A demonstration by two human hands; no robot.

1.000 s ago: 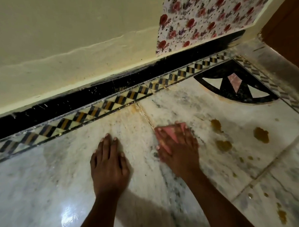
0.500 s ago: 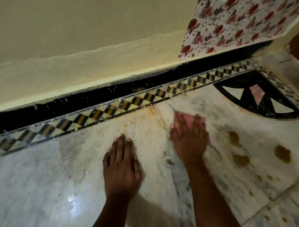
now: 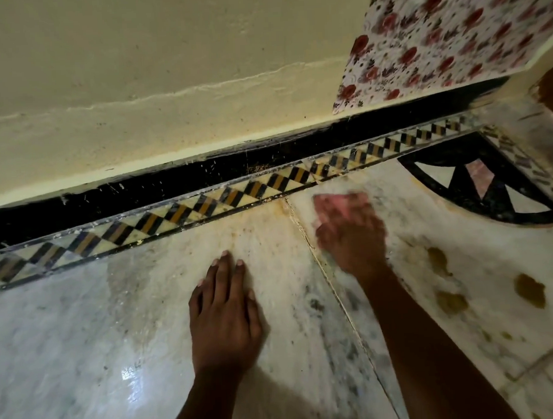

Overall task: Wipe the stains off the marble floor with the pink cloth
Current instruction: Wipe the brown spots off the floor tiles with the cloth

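left hand [image 3: 224, 319] flat on marble floor [image 3: 84, 344], fingers together, gripping nothing | right hand [image 3: 352, 237] (motion-blurred) pressed down on pink cloth [image 3: 341, 203], just right of floor joint [image 3: 318, 258] | cloth near patterned border [image 3: 205, 209] | brown stains [image 3: 529, 290] right of cloth, apart from it

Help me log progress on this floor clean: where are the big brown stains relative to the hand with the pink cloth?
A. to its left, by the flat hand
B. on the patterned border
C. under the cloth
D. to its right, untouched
D: the brown stains lie on the marble right of the right hand, which presses the pink cloth near the border.
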